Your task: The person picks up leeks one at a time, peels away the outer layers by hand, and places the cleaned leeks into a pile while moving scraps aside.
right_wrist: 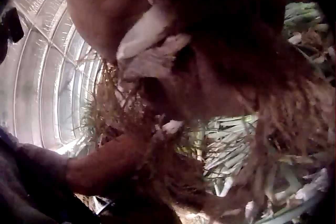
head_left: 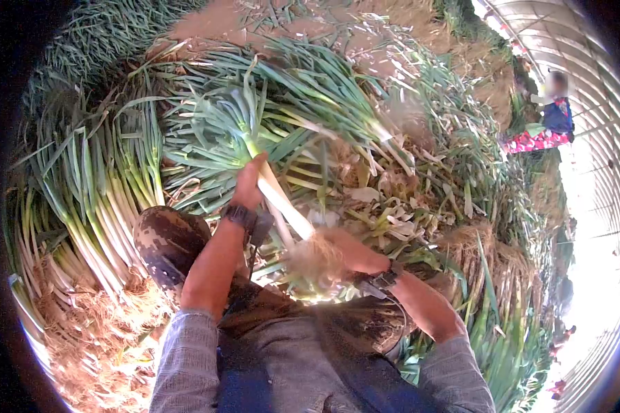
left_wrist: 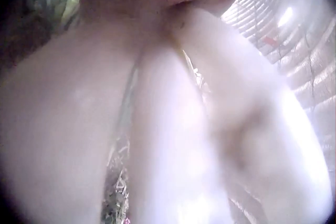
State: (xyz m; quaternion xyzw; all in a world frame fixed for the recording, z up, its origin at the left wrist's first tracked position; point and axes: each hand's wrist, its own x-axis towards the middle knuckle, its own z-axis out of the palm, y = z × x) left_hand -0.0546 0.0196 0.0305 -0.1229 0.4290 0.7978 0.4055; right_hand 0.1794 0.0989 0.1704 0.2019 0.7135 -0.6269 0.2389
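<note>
My left hand (head_left: 249,180) grips a few large green onions (head_left: 280,196) where the white stalks meet the leaves. They slant across my lap, leaves to the upper left and roots to the lower right. Close up in the left wrist view, thick white stalks (left_wrist: 168,129) fan out below the hand. At the root end my right hand (head_left: 357,250), partly blurred, has its fingers curled at the stalk bases. In the right wrist view brown stringy roots (right_wrist: 286,106) hang around that hand, and a pale strip (right_wrist: 147,32) shows at its fingers.
Green onions (head_left: 103,199) lie in a row at left, roots toward me. Another leafy pile (head_left: 324,82) lies ahead, with stripped leaves (head_left: 372,199) scattered nearer. More onions (head_left: 489,289) are at right. A person (head_left: 554,117) is farther off, beside the ribbed greenhouse wall (head_left: 599,158).
</note>
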